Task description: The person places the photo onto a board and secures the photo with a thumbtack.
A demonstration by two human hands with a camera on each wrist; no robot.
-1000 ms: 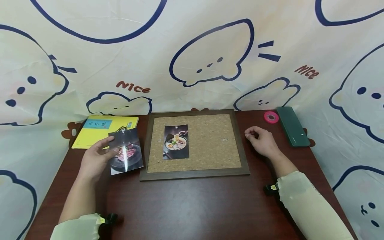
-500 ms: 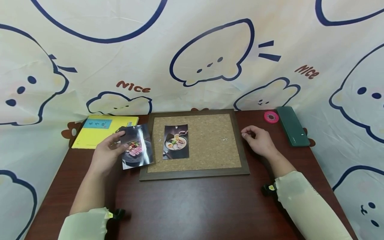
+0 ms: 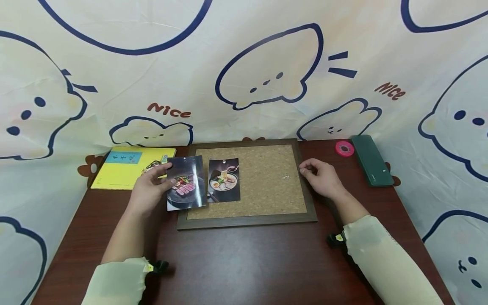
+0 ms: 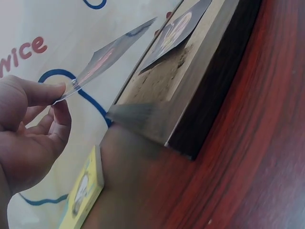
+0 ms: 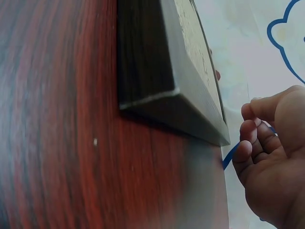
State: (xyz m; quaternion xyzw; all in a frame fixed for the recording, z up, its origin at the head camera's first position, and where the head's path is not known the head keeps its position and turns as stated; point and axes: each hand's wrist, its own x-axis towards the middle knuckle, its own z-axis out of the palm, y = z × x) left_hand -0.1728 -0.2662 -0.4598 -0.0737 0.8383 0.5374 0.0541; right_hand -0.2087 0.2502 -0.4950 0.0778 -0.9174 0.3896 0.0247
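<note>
My left hand pinches the left edge of a glossy photo of sliced meat in a dark bowl. The photo is raised and tilted, overlapping the left side of a wood-framed corkboard in the head view. A second photo, of a noodle bowl, lies on the cork just right of it. Beside the board's right edge is my right hand, fingers curled and thumb tip against the index finger. Nothing shows between those fingertips in the right wrist view, where the hand is near the frame corner.
A yellow book lies at the back left, partly behind the left hand. At the back right are a pink ring-shaped thing and a dark green box. Small clear bits sit on the cork's right side. A patterned cloth hangs behind.
My left hand has carried the meat photo rightward, from over the book to over the board's left edge. The right hand has shifted left to the board's right edge.
</note>
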